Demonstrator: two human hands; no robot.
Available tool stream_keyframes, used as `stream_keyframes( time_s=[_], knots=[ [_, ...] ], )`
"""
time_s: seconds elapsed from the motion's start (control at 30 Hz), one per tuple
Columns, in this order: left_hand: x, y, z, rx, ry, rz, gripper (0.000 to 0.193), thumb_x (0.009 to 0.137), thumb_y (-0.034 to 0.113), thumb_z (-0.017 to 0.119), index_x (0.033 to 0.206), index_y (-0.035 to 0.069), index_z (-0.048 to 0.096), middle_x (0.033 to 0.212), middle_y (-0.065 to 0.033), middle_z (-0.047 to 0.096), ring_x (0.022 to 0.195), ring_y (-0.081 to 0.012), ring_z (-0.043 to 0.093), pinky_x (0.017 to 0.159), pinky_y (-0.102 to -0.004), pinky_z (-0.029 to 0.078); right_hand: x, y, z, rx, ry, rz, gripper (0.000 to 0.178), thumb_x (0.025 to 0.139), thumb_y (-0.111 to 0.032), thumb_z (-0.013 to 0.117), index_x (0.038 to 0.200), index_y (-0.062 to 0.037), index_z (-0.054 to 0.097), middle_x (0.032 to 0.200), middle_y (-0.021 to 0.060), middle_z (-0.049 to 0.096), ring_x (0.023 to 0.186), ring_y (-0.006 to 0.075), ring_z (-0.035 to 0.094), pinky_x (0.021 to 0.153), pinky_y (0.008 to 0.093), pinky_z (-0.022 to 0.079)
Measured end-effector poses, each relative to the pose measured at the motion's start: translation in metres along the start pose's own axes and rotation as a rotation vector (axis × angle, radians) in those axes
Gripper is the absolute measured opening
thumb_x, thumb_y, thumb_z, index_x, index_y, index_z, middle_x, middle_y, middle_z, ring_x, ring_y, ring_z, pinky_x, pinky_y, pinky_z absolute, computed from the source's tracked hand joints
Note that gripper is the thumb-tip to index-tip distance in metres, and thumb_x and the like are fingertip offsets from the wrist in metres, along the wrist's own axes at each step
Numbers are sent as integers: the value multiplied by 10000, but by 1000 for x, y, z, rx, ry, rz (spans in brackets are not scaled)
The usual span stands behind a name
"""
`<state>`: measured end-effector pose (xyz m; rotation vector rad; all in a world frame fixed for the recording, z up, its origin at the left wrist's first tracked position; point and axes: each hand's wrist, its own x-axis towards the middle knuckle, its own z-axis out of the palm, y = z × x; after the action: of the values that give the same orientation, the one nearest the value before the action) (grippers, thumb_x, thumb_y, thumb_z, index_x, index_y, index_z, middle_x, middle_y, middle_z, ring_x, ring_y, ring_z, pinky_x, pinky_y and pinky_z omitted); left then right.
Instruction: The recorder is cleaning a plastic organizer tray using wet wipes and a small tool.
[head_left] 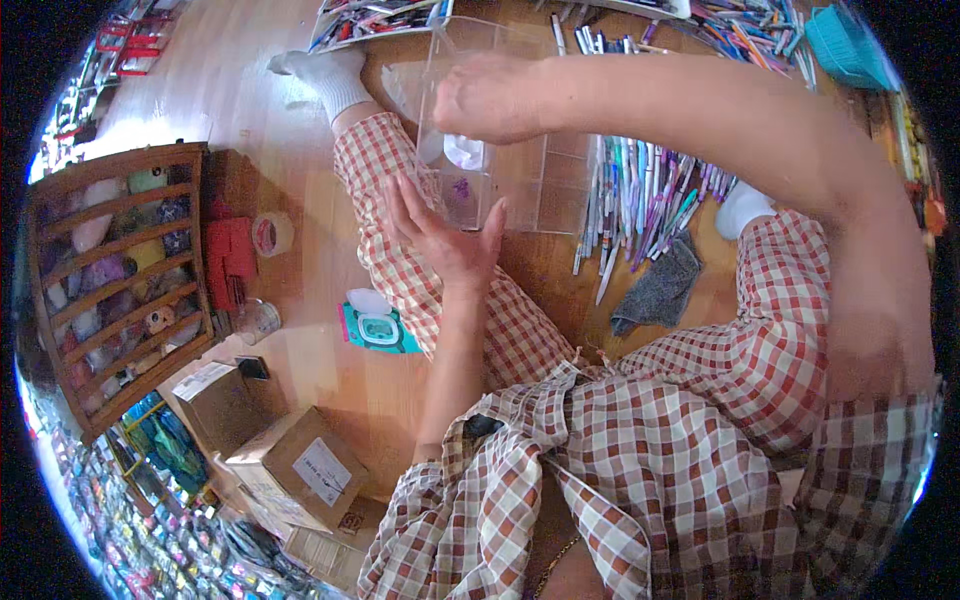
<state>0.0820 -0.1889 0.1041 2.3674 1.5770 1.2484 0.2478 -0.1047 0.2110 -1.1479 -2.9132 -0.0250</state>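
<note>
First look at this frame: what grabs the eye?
Centre: both hands on a clear plastic box on the wood floor, the right hand on its top, the left hand flat against its near side. Right of the box lies a big spread of pens. At far left stands a wooden rack filled with yarn.

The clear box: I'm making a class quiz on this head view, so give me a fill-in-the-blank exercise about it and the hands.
1. The right hand rests on the ___ edge of the clear box.
2. The left hand is held ___, palm toward the box.
3. The pens lie on the ___ beside the box.
4. The grey cloth lies just below the ___.

Missing words: top; open; floor; pens
</note>
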Motion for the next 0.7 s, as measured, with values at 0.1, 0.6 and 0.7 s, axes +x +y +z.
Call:
stream_keyframes(
  time_s=[0.1, 0.6, 0.7],
  knots=[
    [-8, -2, 11, 1, 101, 20, 990, 610, 403, 752, 1325, -35, 223, 1337, -229, 276, 1226, -385, 266, 991, -494, 229, -8, -13, -7, 46, -107, -115, 96, 648, -28, 571, 718, 13, 624, 752, 178, 626, 725, 328, 625, 610, 407, 505],
    [-8, 8, 23, -7, 163, 17, 837, 680, 322, 688, 1299, -58, 272, 1213, -258, 368, 1110, -391, 350, 940, -480, 278, 23, 15, -20, 302, 150, -31, 78, 618, -29, 584, 663, 33, 597, 683, 213, 586, 652, 340, 598, 568, 407, 466],
    [-5, 11, 25, 8, 106, -1, 842, 670, 303, 697, 1299, -55, 268, 1208, -250, 378, 1088, -388, 359, 928, -480, 284, 22, 32, -14, 194, 193, -16, 158, 619, -87, 655, 732, 21, 627, 731, 193, 621, 708, 316, 623, 601, 396, 491]
  ],
)
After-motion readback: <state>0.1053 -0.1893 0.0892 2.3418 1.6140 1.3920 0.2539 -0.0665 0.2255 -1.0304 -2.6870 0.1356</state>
